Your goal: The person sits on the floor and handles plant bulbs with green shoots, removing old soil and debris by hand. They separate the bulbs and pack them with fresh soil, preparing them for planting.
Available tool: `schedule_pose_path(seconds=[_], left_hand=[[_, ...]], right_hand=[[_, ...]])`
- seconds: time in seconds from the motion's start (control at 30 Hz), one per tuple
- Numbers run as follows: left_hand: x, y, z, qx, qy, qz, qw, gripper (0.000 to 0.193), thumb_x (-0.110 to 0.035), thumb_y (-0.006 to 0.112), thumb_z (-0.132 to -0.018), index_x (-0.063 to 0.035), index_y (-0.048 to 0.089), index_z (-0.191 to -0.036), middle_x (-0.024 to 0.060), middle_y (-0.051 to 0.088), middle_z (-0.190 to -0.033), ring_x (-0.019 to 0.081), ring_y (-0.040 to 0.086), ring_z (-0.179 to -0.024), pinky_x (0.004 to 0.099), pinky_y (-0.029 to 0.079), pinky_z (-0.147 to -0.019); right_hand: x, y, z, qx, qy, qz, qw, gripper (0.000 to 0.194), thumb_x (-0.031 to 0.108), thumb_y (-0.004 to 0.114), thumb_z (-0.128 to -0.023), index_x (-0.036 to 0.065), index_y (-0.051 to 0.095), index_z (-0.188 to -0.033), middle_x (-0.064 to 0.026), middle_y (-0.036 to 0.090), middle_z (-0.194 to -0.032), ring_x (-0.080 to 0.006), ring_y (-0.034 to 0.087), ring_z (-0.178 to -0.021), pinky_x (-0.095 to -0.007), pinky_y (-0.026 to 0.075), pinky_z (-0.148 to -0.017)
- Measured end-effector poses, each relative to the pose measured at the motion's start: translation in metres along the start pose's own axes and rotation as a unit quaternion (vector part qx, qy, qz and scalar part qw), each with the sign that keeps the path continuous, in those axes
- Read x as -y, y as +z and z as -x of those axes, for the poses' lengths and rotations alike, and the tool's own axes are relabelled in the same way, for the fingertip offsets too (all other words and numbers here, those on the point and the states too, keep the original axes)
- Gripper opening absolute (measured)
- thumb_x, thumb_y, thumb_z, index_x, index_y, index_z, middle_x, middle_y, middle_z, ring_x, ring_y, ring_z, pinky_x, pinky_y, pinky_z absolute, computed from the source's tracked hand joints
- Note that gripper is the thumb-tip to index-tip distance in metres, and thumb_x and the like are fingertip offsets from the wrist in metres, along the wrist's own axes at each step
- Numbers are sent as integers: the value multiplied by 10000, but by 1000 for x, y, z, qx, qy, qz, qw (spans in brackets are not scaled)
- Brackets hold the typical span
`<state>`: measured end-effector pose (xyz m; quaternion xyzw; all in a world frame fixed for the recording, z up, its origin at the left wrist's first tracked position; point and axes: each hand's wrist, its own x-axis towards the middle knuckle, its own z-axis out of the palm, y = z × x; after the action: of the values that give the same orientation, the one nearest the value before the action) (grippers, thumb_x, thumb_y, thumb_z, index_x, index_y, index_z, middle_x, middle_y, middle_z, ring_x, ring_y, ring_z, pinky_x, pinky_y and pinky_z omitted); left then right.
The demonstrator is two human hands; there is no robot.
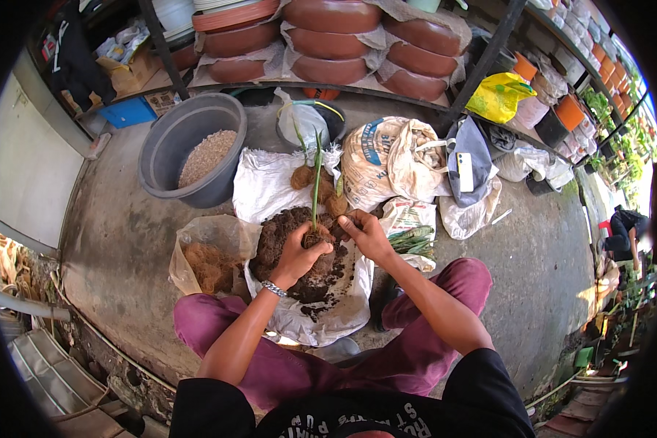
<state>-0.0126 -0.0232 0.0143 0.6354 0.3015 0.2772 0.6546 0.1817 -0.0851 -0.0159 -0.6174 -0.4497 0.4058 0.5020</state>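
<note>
My left hand grips the fibrous root base of a small plant whose narrow green leaf stands upright. Close on its right, the thumb and fingers of my right hand pinch a small dark clump, perhaps soil or fibre. Beneath both hands, dark potting soil is heaped on a white woven sack. Just beyond are several brown fibre-wrapped root balls, some with shoots. An open clear plastic bag at the left holds loose coconut fibre.
A large grey tub holds pale granules. A bulging woven sack, a pale phone on grey material, and green leaf cuttings lie ahead and right. Brown pots line the shelf. Another person bends far right.
</note>
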Motion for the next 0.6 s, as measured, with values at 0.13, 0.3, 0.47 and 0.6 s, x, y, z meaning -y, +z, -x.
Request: schedule_pose_path(seconds=[0.13, 0.3, 0.47, 0.6], left_hand=[[-1, 0, 1, -5, -4, 34, 999, 207, -82, 693, -827, -10, 618, -1006, 84, 705, -951, 115, 662, -839, 278, 542, -779], [0, -1, 0, -2, -18, 84, 996, 177, -52, 652, -863, -2, 613, -1028, 107, 707, -978, 114, 663, -851, 277, 549, -794], [2, -2, 0, -4, -19, 105, 994, 177, -41, 639, -870, 5, 613, -1039, 111, 706, -982, 118, 660, -853, 275, 550, -799], [1, 0, 1, -10, -15, 111, 994, 181, -26, 647, -854, 0, 615, -1030, 110, 707, -983, 117, 654, -843, 270, 548, -791]], right_hand=[[8, 0, 1, 16, 31, -108, 994, 389, 353, 629, -986, -35, 634, -967, -60, 671, -830, -113, 603, -714, -287, 491, -665], [5, -1, -2, 14, 82, -231, 969, 343, 348, 598, -1002, 8, 644, -990, -33, 671, -891, -112, 612, -757, -271, 498, -697], [5, -2, 0, 22, 117, -338, 934, 276, 298, 548, -1031, 41, 645, -1035, -13, 667, -901, -87, 614, -762, -251, 518, -694], [7, -1, 2, 21, 128, -382, 915, 239, 286, 544, -1033, 64, 632, -1046, -5, 669, -911, -90, 615, -752, -256, 522, -697]])
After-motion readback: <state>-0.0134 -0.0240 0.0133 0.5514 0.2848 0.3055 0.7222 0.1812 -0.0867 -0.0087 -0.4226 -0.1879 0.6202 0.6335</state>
